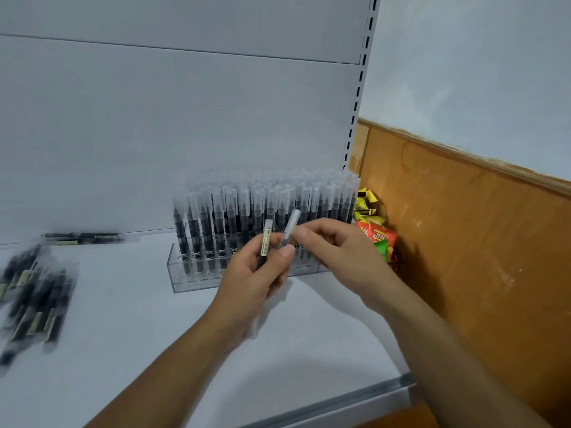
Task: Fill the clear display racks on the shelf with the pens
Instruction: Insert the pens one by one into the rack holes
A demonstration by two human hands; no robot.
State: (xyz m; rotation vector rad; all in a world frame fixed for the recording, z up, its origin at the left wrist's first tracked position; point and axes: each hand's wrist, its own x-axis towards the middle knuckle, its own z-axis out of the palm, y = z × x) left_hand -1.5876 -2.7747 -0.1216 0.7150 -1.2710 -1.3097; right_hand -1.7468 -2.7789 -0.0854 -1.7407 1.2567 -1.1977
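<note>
White shelf [154,335], one clear rack [191,273] at back right, packed with upright pens [216,230], too blurred to count. My left hand [253,282] was curled round two: a labelled pen [266,239] and a capped pen [290,225], both just in front of the rack. My right hand [336,251] pinched the capped pen's top. Loose pens [34,298] lay far left, count unclear.

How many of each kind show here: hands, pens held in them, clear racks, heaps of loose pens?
Hands: 2, left hand, right hand
Pens held: 2, labelled pen, clear-capped pen
Clear racks: 1 told apart, rack
Heaps of loose pens: 2, front heap, back heap, too blurred to count singly
Total: 7
</note>
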